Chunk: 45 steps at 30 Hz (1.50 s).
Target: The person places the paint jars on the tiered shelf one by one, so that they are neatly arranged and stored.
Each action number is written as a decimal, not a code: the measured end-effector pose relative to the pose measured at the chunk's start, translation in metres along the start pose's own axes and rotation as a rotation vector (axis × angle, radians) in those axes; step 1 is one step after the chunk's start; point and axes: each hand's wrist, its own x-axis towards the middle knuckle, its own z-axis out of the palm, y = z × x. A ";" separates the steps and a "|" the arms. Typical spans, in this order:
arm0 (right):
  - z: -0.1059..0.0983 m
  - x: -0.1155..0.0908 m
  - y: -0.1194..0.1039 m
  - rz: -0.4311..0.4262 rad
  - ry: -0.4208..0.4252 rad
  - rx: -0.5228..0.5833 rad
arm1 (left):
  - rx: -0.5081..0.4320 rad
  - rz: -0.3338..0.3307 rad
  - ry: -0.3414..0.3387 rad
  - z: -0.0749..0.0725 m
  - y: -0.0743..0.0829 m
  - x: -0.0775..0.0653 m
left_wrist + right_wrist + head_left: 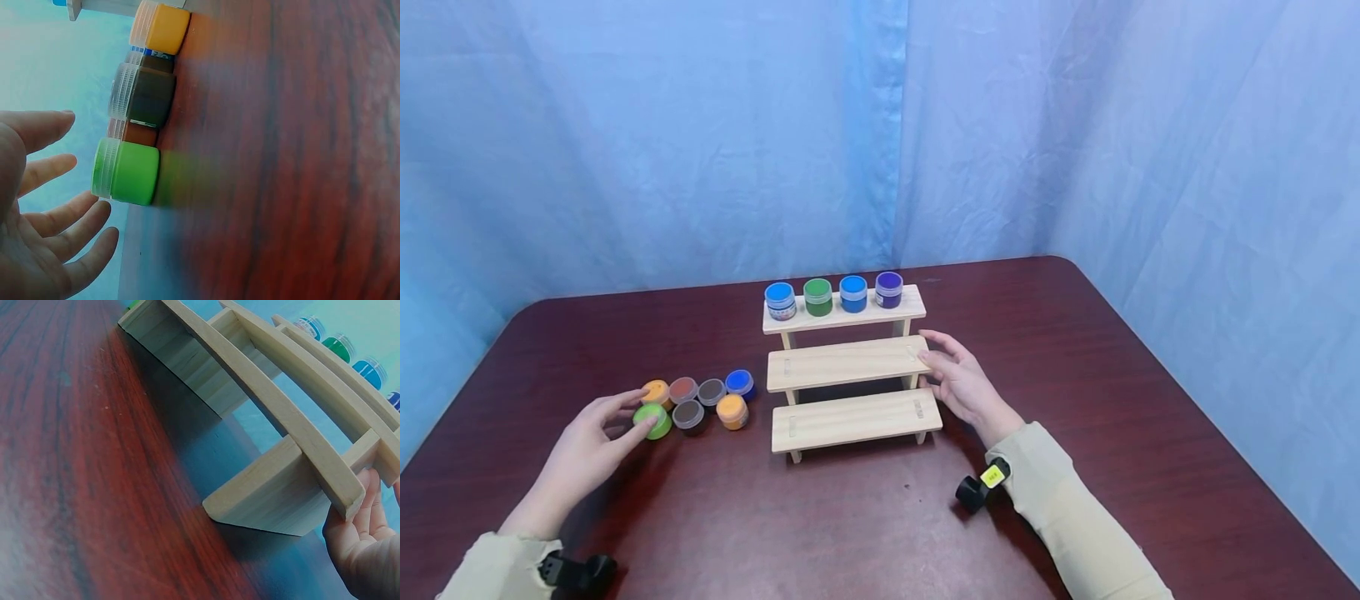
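Observation:
A three-tier wooden stand stands mid-table. My right hand holds it at the right end of the middle tier, the thumb over the board's edge and other fingers lower beside it. In the right wrist view this hand appears beside the stand's end support. My left hand reaches over a light green paint jar, thumb and fingers spread about its lid. From the left wrist view, the fingers look loosely extended beside the green jar, which stands on the table.
Beside the green jar are several more paint jars: orange, dark, reddish-brown and blue. The top tier carries two blue jars, a green jar and a purple jar. Blue curtains hang behind the table.

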 end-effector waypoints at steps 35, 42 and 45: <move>-0.001 0.000 0.000 0.003 -0.011 0.015 | 0.012 0.010 -0.040 0.005 -0.004 -0.002; -0.001 0.001 0.000 -0.001 -0.009 0.014 | 0.009 -0.023 -0.063 0.004 -0.004 -0.001; -0.001 0.001 0.000 -0.001 -0.010 0.016 | 0.008 -0.020 -0.063 0.004 -0.004 -0.001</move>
